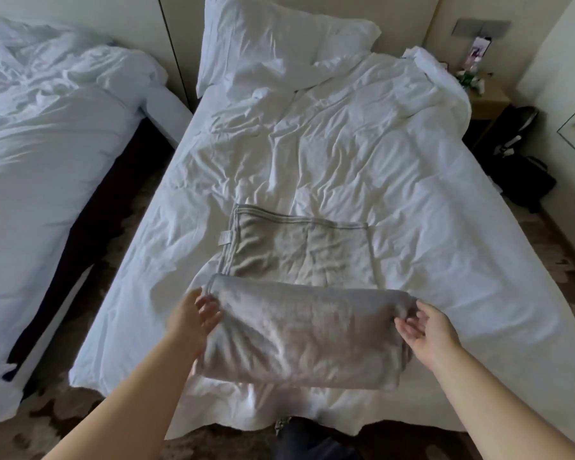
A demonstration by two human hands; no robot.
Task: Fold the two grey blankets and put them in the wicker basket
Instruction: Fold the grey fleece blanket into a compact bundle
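Observation:
A grey blanket (299,260) lies on the near half of the white bed (395,167). Its near part is folded over into a thick band (306,333) across the foot of the bed, while its far part lies flat with a stitched edge and a small white label at the left. My left hand (193,318) is at the left end of the band, fingers spread and relaxed against the cloth. My right hand (425,330) is at the right end, fingers loosely extended and touching the fold's corner. No second blanket and no wicker basket are in view.
A white pillow (279,38) leans at the head of the bed. A second bed (54,134) with a rumpled white duvet stands to the left across a narrow dark gap. At the right are a wooden nightstand (485,101) and dark bags (518,174) on the floor.

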